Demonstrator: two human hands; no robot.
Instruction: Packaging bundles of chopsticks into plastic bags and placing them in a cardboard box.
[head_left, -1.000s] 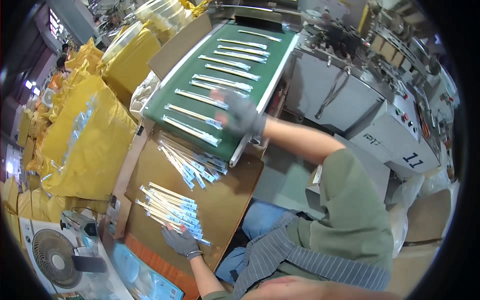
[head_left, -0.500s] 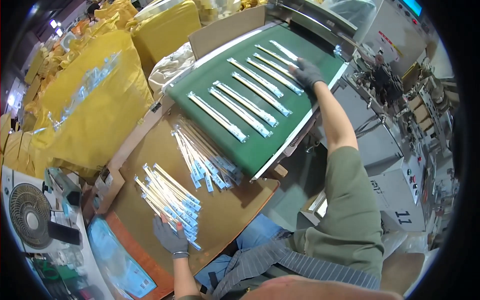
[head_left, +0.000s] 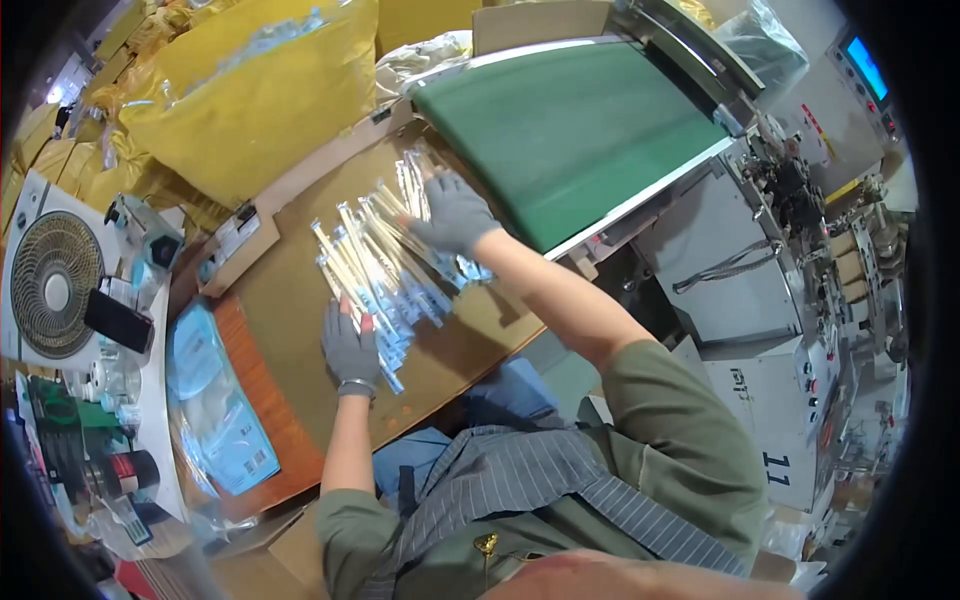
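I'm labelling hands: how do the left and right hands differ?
The left hand is at the near left edge of the wrapped sticks; the right hand is farther off, at their right side. The left hand has a wrist band; the right hand shows none. Both wear grey gloves.

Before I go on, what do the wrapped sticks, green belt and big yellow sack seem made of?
Sticks: probably wood or bamboo, from their pale tan colour.
Wrappers: likely thin plastic film, clear with blue ends and bright glints.
Green belt: perhaps rubber or coated fabric, from its smooth matte surface.
Yellow sack: seemingly plastic, from its creases; weave unclear.
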